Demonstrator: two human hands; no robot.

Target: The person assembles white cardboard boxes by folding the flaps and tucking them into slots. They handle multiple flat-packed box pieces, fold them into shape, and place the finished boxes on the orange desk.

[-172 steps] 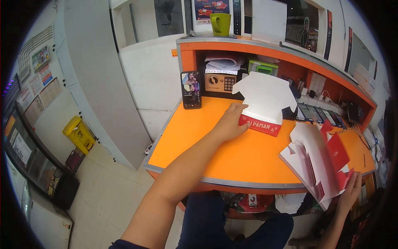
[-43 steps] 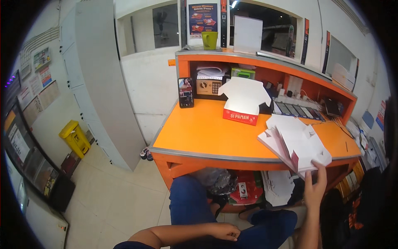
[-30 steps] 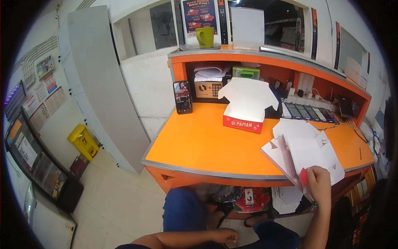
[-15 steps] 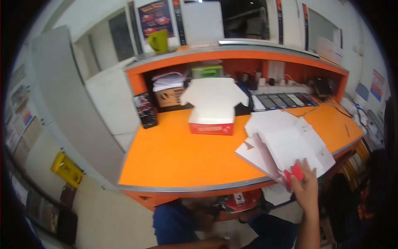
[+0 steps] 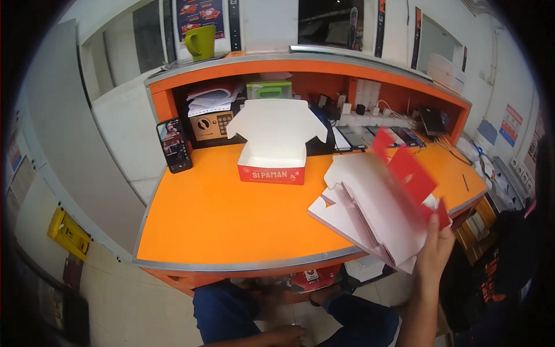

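1. My left hand rests low by my lap at the bottom of the view, well apart from the worktop. It touches nothing, and it is too dim there for me to tell whether the fingers are spread or curled.
2. My right hand is raised past the near right edge of the orange worktop, fingers pressed on the lower edge of a stack of flat box blanks, pinching them there.
3. The stack is white cardboard with red printed faces. It is unfolded, fanned and tilted, partly over the worktop and partly beyond its rim. The top red flap is blurred.
4. I judge the risk to be here: I grip only one edge, so the loose sheets could slide apart and spill to the floor, or a flap could crease.
5. Farther in, an assembled box stands upright mid-worktop, with a red front wall, white inside and the lid open toward the back.
6. Behind it to the left a phone leans upright. A green mug sits on the top shelf.
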